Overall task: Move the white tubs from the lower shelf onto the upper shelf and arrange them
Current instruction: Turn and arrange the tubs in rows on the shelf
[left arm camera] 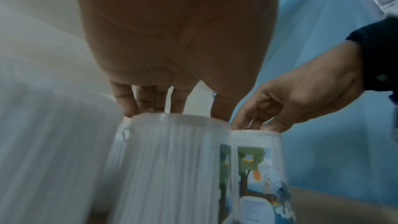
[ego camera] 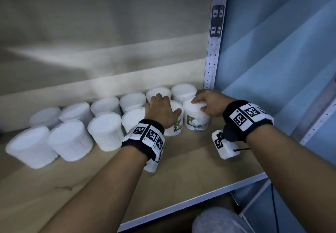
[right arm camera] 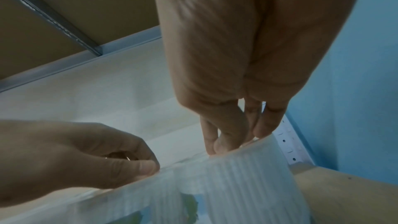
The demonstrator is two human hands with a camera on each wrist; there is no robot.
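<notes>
Several white tubs stand in two rows along the back of a wooden shelf board (ego camera: 181, 163). My left hand (ego camera: 167, 105) lies over the top of a front-row tub (ego camera: 175, 128), fingers curled over its far rim and thumb on the right side. In the left wrist view the left hand's fingers (left arm camera: 127, 103) hook down behind that ribbed tub (left arm camera: 172, 168). My right hand (ego camera: 200, 104) pinches the top rim of the neighbouring tub (ego camera: 197, 121), which carries a tree-picture label (left arm camera: 254, 168). The right wrist view shows the right hand's fingertips (right arm camera: 221, 144) on that rim.
More white tubs (ego camera: 71, 140) fill the shelf to the left, and two (ego camera: 183, 91) stand behind my hands. A perforated metal post (ego camera: 212, 54) and a blue wall (ego camera: 272, 51) close the right side. The shelf's front edge (ego camera: 190, 200) runs below my forearms.
</notes>
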